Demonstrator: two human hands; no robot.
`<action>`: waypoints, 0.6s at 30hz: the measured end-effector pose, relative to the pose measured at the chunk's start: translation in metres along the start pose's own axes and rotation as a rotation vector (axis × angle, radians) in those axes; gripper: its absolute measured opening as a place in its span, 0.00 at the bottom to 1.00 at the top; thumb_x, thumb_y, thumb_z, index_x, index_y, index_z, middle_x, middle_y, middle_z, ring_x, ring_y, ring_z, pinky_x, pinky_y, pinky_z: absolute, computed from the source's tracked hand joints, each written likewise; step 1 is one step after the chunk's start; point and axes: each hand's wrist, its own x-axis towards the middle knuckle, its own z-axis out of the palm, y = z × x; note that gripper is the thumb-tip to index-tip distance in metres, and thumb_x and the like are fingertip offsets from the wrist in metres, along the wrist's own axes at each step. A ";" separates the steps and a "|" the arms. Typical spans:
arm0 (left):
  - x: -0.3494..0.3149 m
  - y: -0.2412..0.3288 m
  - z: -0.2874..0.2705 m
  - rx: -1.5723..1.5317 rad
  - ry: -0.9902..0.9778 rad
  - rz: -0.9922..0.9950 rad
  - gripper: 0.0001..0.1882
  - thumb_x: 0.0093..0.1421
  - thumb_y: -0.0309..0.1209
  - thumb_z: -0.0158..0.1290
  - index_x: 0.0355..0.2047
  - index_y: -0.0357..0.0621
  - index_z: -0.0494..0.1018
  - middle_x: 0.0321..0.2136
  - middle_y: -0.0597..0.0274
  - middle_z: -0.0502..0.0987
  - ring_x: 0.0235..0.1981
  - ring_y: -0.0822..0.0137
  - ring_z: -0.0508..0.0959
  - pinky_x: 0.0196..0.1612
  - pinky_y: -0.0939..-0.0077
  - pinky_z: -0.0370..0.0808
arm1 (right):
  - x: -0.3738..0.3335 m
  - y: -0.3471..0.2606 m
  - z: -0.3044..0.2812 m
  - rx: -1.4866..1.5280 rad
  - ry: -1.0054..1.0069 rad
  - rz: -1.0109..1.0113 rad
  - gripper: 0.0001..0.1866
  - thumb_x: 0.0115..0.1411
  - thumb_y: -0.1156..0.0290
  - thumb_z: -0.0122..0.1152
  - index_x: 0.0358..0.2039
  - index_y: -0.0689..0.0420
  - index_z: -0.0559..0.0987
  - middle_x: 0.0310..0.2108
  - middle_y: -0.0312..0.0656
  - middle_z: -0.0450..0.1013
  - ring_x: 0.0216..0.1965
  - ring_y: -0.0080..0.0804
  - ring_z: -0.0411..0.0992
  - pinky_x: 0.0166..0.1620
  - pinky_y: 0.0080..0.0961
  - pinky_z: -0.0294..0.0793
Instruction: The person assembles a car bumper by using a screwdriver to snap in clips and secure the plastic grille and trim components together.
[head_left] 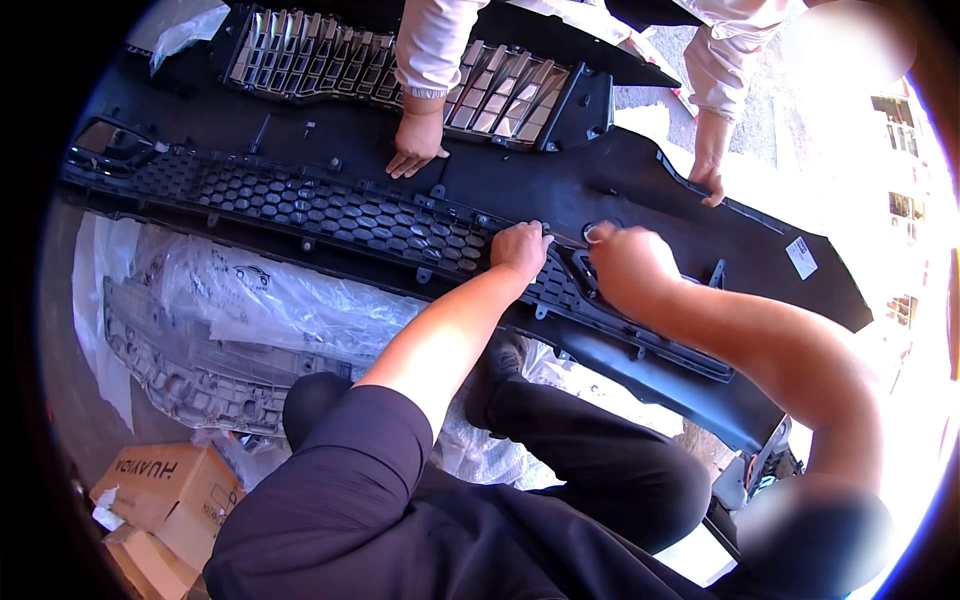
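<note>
Head view: the black bumper cover (500,190) lies inner side up across the frame's middle, its honeycomb lower grille (330,215) running from centre left to centre. The left hand (520,250) rests curled on the grille's right end, fingers pressed together; the right hand (625,262), just beside it, pinches a small fastening at the bumper's edge. At upper centre and upper right, another person's hands (415,140) press on the bumper beside the chrome upper grille (390,70); a plastic-wrapped part (230,330) lies at lower left.

Matt black plastic bumper (560,190), glossy silvery grille slats (300,60), crinkled clear plastic wrap (250,300), brown cardboard boxes (165,490)
</note>
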 end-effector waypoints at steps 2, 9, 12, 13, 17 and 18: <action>0.001 -0.001 0.000 -0.004 -0.016 0.001 0.15 0.64 0.43 0.58 0.34 0.44 0.79 0.33 0.52 0.84 0.38 0.52 0.85 0.41 0.58 0.81 | 0.022 0.007 -0.022 0.601 -0.190 0.432 0.14 0.64 0.64 0.59 0.42 0.62 0.84 0.38 0.50 0.82 0.33 0.46 0.83 0.40 0.36 0.83; 0.003 -0.002 0.001 -0.009 -0.036 -0.017 0.16 0.64 0.44 0.58 0.35 0.44 0.80 0.33 0.52 0.84 0.37 0.51 0.84 0.41 0.58 0.81 | -0.005 0.017 -0.006 -0.523 0.139 -0.546 0.13 0.60 0.64 0.64 0.38 0.62 0.82 0.35 0.51 0.81 0.40 0.41 0.82 0.37 0.30 0.80; 0.006 -0.003 0.007 -0.010 -0.006 0.004 0.16 0.64 0.45 0.58 0.35 0.44 0.80 0.31 0.52 0.83 0.35 0.50 0.84 0.39 0.57 0.80 | 0.007 0.009 -0.002 -0.135 -0.111 -0.073 0.13 0.59 0.66 0.65 0.38 0.63 0.82 0.34 0.49 0.82 0.38 0.39 0.83 0.35 0.28 0.79; 0.007 -0.002 0.008 -0.003 -0.002 0.015 0.16 0.64 0.45 0.58 0.35 0.44 0.80 0.31 0.52 0.83 0.35 0.50 0.84 0.39 0.57 0.80 | 0.034 0.029 0.023 0.059 -0.273 -0.018 0.14 0.59 0.65 0.65 0.39 0.63 0.82 0.34 0.48 0.82 0.37 0.39 0.83 0.36 0.29 0.79; 0.007 -0.009 0.008 -0.001 -0.033 -0.014 0.16 0.64 0.45 0.58 0.35 0.44 0.79 0.32 0.52 0.83 0.36 0.51 0.84 0.39 0.56 0.80 | 0.035 0.023 0.004 0.284 -0.239 0.133 0.17 0.61 0.65 0.63 0.45 0.64 0.80 0.40 0.44 0.81 0.36 0.38 0.81 0.35 0.29 0.80; 0.004 -0.007 0.008 -0.001 -0.035 -0.009 0.16 0.64 0.45 0.58 0.35 0.44 0.79 0.31 0.52 0.83 0.36 0.51 0.84 0.39 0.56 0.80 | 0.017 0.005 -0.010 0.204 -0.145 0.174 0.17 0.62 0.65 0.61 0.47 0.63 0.79 0.41 0.44 0.80 0.35 0.37 0.80 0.35 0.29 0.80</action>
